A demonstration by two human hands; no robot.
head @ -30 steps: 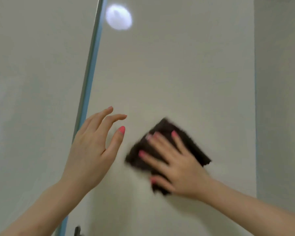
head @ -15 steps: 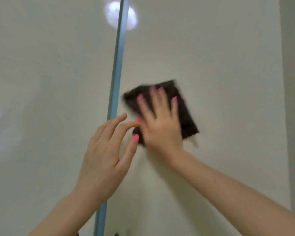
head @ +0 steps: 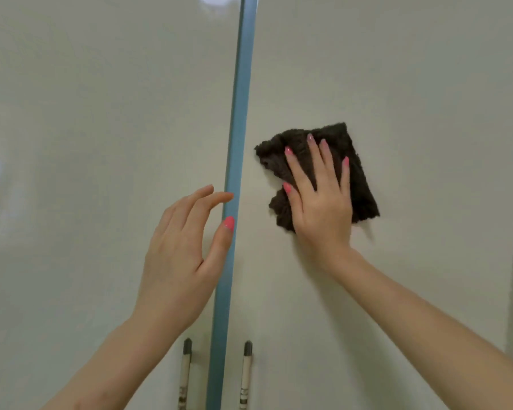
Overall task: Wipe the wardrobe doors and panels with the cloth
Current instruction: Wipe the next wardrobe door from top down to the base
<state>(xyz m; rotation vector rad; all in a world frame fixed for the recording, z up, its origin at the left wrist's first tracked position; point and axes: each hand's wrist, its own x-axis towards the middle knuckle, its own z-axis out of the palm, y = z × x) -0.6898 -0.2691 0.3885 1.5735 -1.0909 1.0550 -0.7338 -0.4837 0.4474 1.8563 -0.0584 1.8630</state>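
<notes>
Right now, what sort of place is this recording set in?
Likely a bedroom or hallway at a built-in wardrobe: two tall glossy doors, a blue strip between them, paired handles. The right hand presses a dark cloth flat.

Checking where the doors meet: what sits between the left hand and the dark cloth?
In the head view, the blue vertical strip runs between the left hand and the cloth, then bare door panel.

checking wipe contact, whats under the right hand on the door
The dark brown cloth lies flat under the right hand, fingers spread, pressing it against the right door panel. The cloth's middle and the door surface behind it are covered.
</notes>
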